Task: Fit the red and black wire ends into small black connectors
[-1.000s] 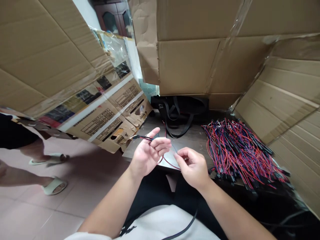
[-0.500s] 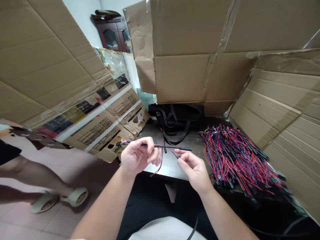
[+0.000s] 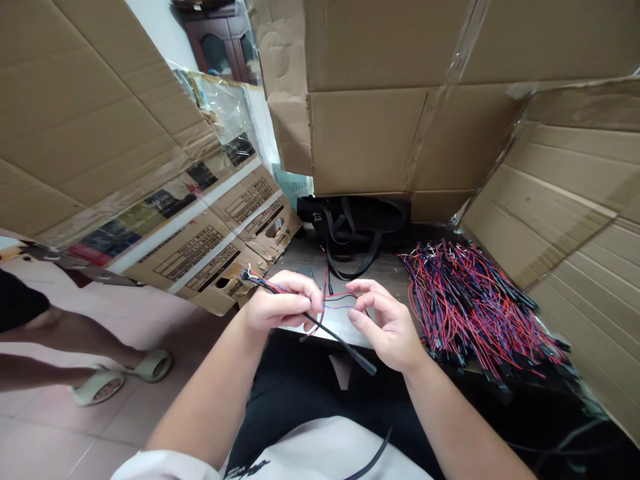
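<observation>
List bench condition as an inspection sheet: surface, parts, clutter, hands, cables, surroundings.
Surface: dark table, glare near the hands.
Parts: black cable in the left hand; thin loose wires between the hands.
Clutter: black bag with straps, at the table's back.
Hands: left closed around the black cable; right hand curled beside the loose wires, grip unclear.
Cables: tangled wire pile, mostly red, blue and black, on the right; black cord across the shirt.
Surroundings: cardboard panels; cabinet beyond; another person's legs at left.
</observation>
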{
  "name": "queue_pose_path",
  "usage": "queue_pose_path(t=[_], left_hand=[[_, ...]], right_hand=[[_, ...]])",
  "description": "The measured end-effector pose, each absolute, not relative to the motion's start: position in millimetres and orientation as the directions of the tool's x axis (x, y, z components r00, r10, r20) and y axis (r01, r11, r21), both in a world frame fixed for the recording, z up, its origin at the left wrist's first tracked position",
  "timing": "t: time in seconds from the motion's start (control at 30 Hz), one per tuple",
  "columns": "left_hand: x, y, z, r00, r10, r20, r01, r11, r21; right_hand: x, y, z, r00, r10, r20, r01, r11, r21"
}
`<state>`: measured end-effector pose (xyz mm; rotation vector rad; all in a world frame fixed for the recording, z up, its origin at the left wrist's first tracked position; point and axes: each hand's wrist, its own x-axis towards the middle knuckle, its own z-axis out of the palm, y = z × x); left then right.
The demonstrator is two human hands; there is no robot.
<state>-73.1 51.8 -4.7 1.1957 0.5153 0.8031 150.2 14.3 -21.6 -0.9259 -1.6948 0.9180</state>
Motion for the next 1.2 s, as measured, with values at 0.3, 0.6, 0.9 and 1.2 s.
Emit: queue_pose_path(t=[0.3, 0.6, 0.9, 1.2], left_hand=[[-56, 43, 11, 0.477, 0.879, 0.027, -0.042, -0.008, 0.999], [-31, 30, -10, 0.099, 0.995, 0.030, -0.255, -0.004, 0.967], [-14, 21, -18, 0.071, 0.997, -0.039, -0.310, 0.060, 0.949], [-13, 19, -24, 0.083, 0.997, -0.008, -0.254, 0.029, 0.967]], right_hand=[[140, 14, -19, -0.225, 0.891, 0.395, 0.134, 0.430, -0.893], [138, 14, -24, -0.106, 0.860, 0.499, 0.282, 0.507, -0.814], [131, 13, -22, -0.074, 0.664, 0.744, 0.483, 0.676, -0.556], [133, 12, -18, -0.172, 0.632, 0.755, 0.479, 0.724, -0.497]])
